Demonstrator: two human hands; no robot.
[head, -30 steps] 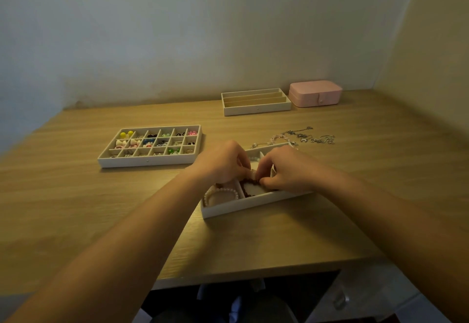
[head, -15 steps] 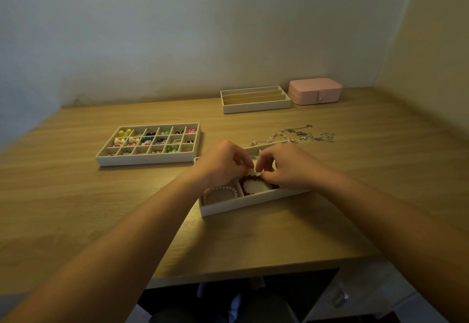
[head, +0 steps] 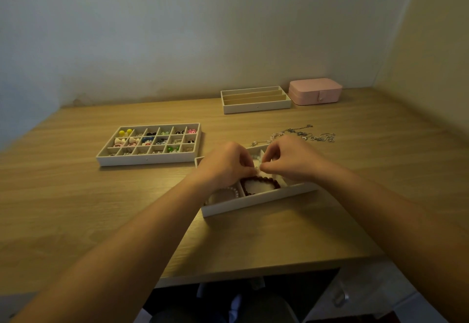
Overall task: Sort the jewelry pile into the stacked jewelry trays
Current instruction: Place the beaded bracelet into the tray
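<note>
Small pale jewelry piece is pinched between the fingertips of both hands, too tiny to tell what kind. Left hand has its fingers curled, thumb and forefinger gripping the piece from the left. Right hand grips it the same way from the right, and the two sets of fingertips nearly touch.

Both hands hover over a white compartment tray, set at an angle on the light wooden surface. In its front row, a dark red bead bracelet lies in the compartment directly below the hands. A white pearl bead bracelet lies in the compartment to its left, partly hidden by the left wrist. The hands mostly cover the back compartments.

Just beyond the right hand, a loose pile of thin silver chains lies on the surface near the tray's far corner. Left of the hands, apart from the near tray, a white grid tray holds small colourful pieces in many cells. Far back by the wall are a white tray with long slots and, just right of it, a closed pink jewelry box.
</note>
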